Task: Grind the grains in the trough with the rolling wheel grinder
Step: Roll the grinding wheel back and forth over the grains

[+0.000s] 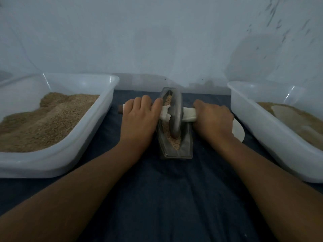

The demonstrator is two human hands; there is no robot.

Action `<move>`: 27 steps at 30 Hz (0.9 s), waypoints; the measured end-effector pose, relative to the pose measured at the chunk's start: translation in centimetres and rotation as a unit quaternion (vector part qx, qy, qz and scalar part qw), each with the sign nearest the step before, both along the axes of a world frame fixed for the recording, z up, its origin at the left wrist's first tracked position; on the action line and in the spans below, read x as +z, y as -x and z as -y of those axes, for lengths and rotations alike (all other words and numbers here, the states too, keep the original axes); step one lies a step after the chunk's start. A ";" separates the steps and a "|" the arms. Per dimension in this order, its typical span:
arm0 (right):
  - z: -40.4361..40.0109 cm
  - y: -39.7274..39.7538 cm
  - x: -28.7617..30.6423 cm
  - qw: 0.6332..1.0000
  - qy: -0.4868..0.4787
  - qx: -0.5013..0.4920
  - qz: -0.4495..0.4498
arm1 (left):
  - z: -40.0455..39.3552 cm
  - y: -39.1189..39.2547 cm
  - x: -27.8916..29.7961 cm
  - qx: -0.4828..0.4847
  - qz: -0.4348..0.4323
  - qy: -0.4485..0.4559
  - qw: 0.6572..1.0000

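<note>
Both forearms reach in from the near edge, bare and nearly straight, converging on the work at the middle of the dark cloth (pixel 157 198). At their meeting point sits the trough (pixel 175 151), a narrow metal boat lying lengthwise away from the person, with pale grains (pixel 176 143) heaped along its channel. Standing upright in that channel is the wheel (pixel 175 110), its rim down among the grains toward the near half of the trough.

Grinding looks to be under way: the wheel is seated and both hands are on its axle. As I judge it, the next move calls for even downward pressure from both sides while rolling the wheel along the channel, keeping it upright so it does not ride up the walls or push grain over the near lip.

On one side the left hand (pixel 139 117) is curled over the handle (pixel 165 115), knuckles up, wrapped in white; a brown end pokes out past it. Opposite, the right hand (pixel 213 117) grips the handle's other half the same way, wrist slightly bent.

Outward, a white tub (pixel 104 109) of brown grain stands at left, another tub (pixel 248 110) at right, a pale disc (pixel 238 131) just beside it.
</note>
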State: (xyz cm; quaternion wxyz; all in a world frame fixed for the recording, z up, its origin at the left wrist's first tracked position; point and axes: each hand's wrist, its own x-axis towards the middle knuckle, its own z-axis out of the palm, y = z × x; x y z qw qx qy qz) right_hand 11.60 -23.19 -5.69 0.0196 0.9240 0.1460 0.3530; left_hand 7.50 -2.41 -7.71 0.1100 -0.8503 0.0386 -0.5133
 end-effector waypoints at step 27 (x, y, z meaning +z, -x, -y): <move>-1.0 -7.6 4.7 0.950 0.055 -0.020 -0.306 | -1.2 -6.4 1.7 0.000 -0.118 0.004 0.993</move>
